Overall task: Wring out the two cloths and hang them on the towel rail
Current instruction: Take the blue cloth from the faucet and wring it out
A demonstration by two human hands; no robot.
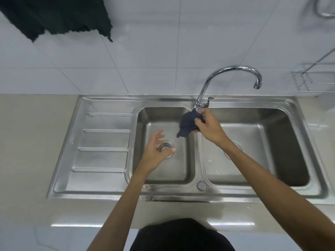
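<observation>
My right hand (208, 125) grips a bunched dark blue cloth (187, 124) above the divider between the two basins, just below the tap's base. Its lower corner hangs loose over the left basin. My left hand (156, 151) hovers over the left basin near the drain, fingers spread and holding nothing. A dark green cloth (58, 15) hangs against the tiled wall at the top left; whatever holds it up is out of frame.
The steel double sink (101, 189) has a ribbed drainboard on its left. A chrome swan-neck tap (233, 68) arches over the right basin. A wire rack (313, 78) is mounted on the wall at the right. Beige countertop (27, 142) surrounds the sink.
</observation>
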